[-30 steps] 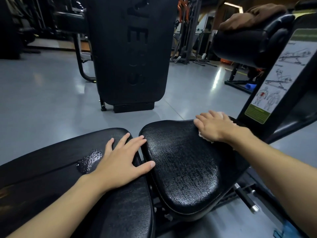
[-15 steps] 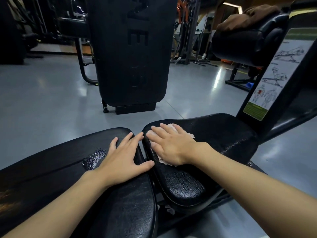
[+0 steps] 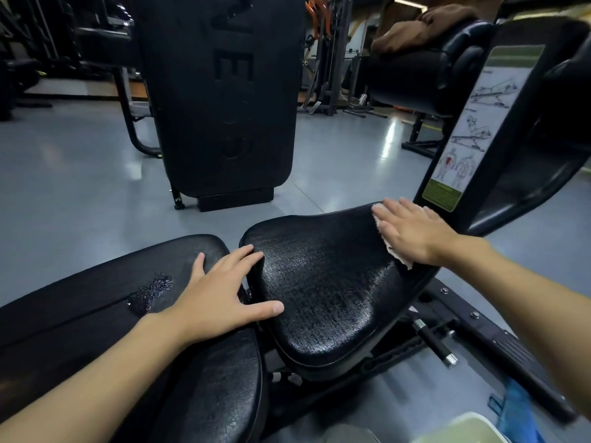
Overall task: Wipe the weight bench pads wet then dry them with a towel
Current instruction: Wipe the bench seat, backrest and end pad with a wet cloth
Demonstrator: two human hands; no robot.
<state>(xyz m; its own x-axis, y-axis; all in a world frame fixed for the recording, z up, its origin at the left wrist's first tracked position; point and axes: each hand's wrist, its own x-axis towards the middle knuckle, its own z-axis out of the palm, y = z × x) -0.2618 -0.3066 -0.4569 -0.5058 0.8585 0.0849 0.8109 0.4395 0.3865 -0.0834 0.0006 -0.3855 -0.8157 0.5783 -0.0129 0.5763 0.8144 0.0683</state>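
Over at the far right corner of the seat pad (image 3: 326, 289), the right hand (image 3: 412, 235) lay flat, fingers straight, pressing a white cloth (image 3: 395, 255) onto the glistening vinyl — only the cloth's ragged edges showed. Just left of the seat pad, the left hand (image 3: 220, 298) rested on the end of the back pad (image 3: 96, 314), fingers spread wide, thumb reaching onto the seat pad's edge — a wet patch (image 3: 150, 294) sat further left, and a brown towel (image 3: 425, 24) lay on a roller (image 3: 425, 68) well beyond the seat pad.

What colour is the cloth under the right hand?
White; the cloth shows at the edges of the right hand in the head view.
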